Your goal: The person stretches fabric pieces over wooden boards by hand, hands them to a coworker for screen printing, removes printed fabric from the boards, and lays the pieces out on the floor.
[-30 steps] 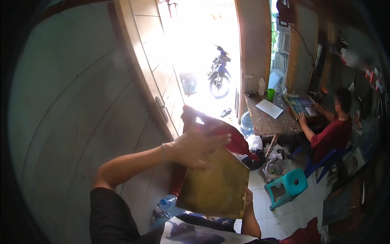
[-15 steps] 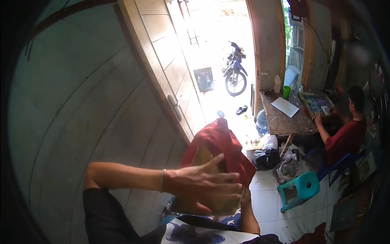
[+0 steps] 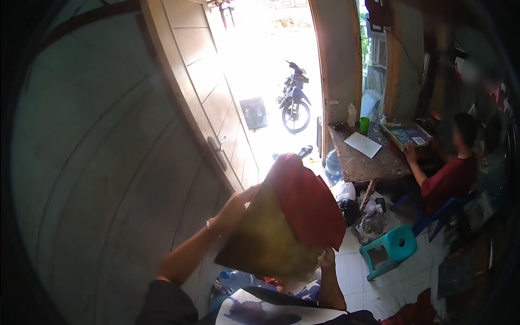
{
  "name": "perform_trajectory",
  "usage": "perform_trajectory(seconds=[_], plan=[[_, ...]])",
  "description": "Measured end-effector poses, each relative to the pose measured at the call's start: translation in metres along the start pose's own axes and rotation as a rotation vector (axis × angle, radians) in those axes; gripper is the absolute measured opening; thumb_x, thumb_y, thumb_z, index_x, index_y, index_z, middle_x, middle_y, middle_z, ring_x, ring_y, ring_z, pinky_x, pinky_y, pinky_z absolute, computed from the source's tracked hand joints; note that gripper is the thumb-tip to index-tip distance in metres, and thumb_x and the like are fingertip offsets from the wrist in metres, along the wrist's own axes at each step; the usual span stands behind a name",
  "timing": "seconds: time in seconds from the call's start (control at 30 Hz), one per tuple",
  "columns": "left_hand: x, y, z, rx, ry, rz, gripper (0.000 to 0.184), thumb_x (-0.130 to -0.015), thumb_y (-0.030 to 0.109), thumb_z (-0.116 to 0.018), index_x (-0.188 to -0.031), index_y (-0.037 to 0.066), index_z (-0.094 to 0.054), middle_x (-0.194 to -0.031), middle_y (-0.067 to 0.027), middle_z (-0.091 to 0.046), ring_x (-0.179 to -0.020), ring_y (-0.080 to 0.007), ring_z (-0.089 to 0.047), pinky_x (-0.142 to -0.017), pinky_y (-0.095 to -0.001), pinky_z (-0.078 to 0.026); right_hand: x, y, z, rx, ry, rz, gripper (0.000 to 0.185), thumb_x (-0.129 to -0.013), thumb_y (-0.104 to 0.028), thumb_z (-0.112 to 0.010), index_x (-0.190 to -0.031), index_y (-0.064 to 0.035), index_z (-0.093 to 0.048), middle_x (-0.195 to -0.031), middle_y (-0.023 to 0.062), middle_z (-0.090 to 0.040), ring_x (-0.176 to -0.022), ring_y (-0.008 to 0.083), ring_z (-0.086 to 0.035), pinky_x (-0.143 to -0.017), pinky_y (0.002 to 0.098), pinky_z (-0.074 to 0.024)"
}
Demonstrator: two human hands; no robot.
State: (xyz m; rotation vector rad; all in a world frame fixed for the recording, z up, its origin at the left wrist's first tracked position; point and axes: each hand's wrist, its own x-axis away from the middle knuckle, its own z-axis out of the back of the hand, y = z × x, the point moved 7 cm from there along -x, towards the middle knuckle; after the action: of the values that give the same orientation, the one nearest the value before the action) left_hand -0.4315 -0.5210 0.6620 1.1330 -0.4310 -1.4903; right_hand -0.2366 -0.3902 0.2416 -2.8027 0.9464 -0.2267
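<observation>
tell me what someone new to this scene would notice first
Probably the glaring open doorway at top centre, with a blue motorcycle outside. Next, at lower centre, the red cloth over the upper right of a yellowish-brown panel, with the left hand at its left edge and the right hand near its lower right corner. The turquoise plastic stool at lower right also stands out.
</observation>
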Motion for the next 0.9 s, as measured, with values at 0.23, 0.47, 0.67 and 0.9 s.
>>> perform_trajectory(seconds=[0.23, 0.47, 0.67, 0.9], plan=[[-0.017, 0.010, 0.016, 0.111, 0.440, 0.034, 0.008, -0.093, 0.003, -0.053, -0.101, 0.000, -0.056, -0.091, -0.0027, -0.060, -0.080, -0.0045, -0.057, -0.064, -0.0187, -0.047, 0.015, -0.024, 0.005, -0.028, 0.053, 0.079, 0.049, -0.086, -0.023, -0.062, -0.127, 0.0006, -0.051, -0.122, 0.0176, -0.059, -0.109, 0.0327, -0.060, -0.094, 0.0478, -0.0491], [-0.019, 0.022, 0.039, -0.063, 0.542, -0.096, 0.012, -0.093, -0.002, -0.041, -0.099, 0.003, -0.050, -0.088, -0.0012, -0.053, -0.076, -0.0049, -0.051, -0.064, -0.0207, -0.046, 0.000, 0.021, 0.096, -0.764, 0.663, -0.246, 0.055, -0.080, -0.059, -0.053, -0.059, -0.0108, -0.066, -0.058, 0.0138, -0.063, -0.047, 0.0459, -0.057, -0.047, 0.0701, -0.0451], [-0.005, 0.041, 0.058, -0.079, 0.731, -0.119, 0.009, -0.087, 0.005, -0.049, -0.088, -0.001, -0.057, -0.076, -0.0109, -0.064, -0.065, -0.0159, -0.062, -0.058, -0.0319, -0.050, 0.005, 0.007, 0.034, -0.097, 0.078, 0.142, 0.036, -0.086, -0.031, -0.058, -0.110, -0.0039, -0.055, -0.106, 0.0151, -0.061, -0.094, 0.0350, -0.059, -0.083, 0.0523, -0.0477], [-0.007, 0.013, 0.034, -0.521, 0.391, 0.076, 0.009, -0.086, 0.005, -0.050, -0.088, 0.000, -0.057, -0.071, -0.0060, -0.063, -0.061, -0.0094, -0.058, -0.054, -0.0279, -0.047, 0.000, 0.011, -0.005, -0.168, -0.077, 0.072, 0.042, -0.090, -0.019, -0.056, -0.130, -0.0065, -0.050, -0.124, 0.0132, -0.059, -0.113, 0.0308, -0.058, -0.098, 0.0468, -0.0467]])
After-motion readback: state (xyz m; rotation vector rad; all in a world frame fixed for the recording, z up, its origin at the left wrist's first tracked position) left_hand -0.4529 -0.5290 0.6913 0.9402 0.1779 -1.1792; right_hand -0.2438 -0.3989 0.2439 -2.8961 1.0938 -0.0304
